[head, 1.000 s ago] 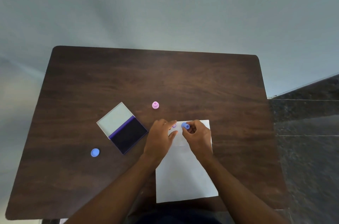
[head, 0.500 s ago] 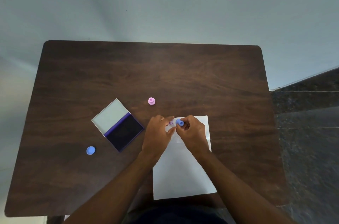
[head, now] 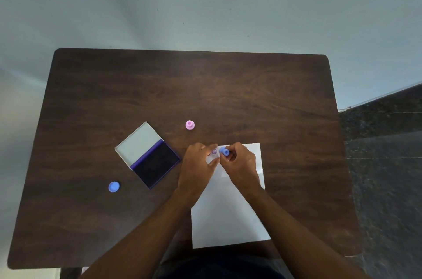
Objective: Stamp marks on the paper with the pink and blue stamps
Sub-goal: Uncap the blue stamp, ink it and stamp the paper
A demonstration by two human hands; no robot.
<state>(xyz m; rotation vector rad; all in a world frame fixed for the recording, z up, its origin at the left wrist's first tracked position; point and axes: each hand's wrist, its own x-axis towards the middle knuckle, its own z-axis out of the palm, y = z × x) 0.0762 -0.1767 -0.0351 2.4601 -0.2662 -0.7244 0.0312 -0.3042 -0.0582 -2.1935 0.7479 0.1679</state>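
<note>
So right now the right hand (head: 239,162) is pinching the blue stamp (head: 225,151) between thumb and fingertips near the top left corner of the paper (head: 230,217), with the stamp tipped over on its side rather than standing straight down. The left hand (head: 197,164) rests on that same corner, fingers loosely spread with nothing in them, probably pinning the sheet. Just beside the stamp there's 1 purple mark (head: 214,151) on the paper already, so my guess is this is the blue stamp's turn. Next move would call for getting the stamp upright and pressing it flat on a bare spot next to that mark, not over it. The pink stamp (head: 189,124) stands on the table (head: 205,91) above the paper, well apart from both hands. The open ink pad (head: 157,163) is off to the left, and a blue cap (head: 114,186) sits further left. Can't tell if the stamp face is touching the paper or has ink on it, fingers hide it. The mark's design is too small to read.
</note>
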